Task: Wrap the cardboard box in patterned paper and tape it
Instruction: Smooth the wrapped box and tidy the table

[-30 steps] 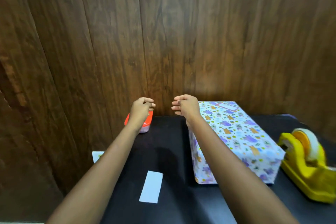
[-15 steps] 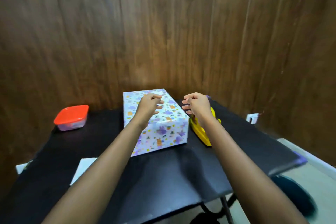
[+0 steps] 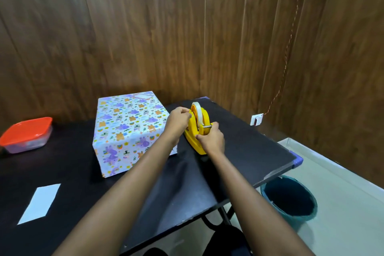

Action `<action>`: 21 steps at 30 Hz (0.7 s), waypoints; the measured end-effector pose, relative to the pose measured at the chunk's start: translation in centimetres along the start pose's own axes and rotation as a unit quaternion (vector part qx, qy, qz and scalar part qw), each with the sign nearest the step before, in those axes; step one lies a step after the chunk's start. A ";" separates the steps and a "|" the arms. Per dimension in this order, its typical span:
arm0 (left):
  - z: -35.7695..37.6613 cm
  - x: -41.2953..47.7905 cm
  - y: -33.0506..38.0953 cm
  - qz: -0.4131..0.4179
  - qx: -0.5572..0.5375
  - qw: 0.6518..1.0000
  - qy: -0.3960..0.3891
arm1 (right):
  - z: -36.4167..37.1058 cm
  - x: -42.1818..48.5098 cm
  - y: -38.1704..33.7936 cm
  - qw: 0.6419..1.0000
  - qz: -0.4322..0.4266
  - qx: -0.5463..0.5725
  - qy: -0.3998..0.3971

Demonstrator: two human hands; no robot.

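Note:
The box (image 3: 126, 129), covered in white paper with purple and orange animal prints, sits on the black table (image 3: 239, 141) near the back wall. Just right of it stands a yellow tape dispenser (image 3: 197, 129) with a roll of pale tape (image 3: 197, 113) on top. My left hand (image 3: 177, 123) grips the dispenser's left side, fingers curled by the roll. My right hand (image 3: 211, 139) grips its near end, fingers pinched at the metal cutter; whether tape is between them is too small to tell.
A clear tub with an orange lid (image 3: 27, 134) stands at the table's far left. A white paper strip (image 3: 39, 203) lies at the front left. A teal bucket (image 3: 289, 199) stands on the floor by the table's right corner. Wood panelling closes in behind.
The view has swung right. Both hands, which hovered curled and holding nothing above the box, have come down onto the tape dispenser and taken hold of it.

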State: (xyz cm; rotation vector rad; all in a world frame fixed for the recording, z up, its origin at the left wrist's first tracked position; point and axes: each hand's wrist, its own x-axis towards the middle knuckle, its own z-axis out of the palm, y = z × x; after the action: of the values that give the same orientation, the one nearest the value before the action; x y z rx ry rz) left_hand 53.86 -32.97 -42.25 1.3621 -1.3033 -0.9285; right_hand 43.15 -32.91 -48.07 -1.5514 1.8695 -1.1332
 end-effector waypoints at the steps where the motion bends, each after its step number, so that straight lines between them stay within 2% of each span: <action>1: 0.4 0.3 -0.1 -0.005 0.007 1.000 0.002 | -0.3 0.3 0.4 1.000 -0.001 0.003 0.007; 14: 6.1 1.6 -0.4 -0.014 0.031 0.999 -0.042 | -9.2 5.5 7.7 0.999 0.004 0.009 0.038; 21: 8.3 2.8 -0.8 -0.025 0.035 0.997 -0.061 | -10.6 8.9 9.3 0.999 0.013 0.000 0.037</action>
State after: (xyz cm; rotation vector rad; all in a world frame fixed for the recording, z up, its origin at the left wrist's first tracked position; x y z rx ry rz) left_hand 46.37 -37.01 -44.54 1.4161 -1.4109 -1.0207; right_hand 27.30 -37.99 -48.40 -1.5001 1.9323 -1.1939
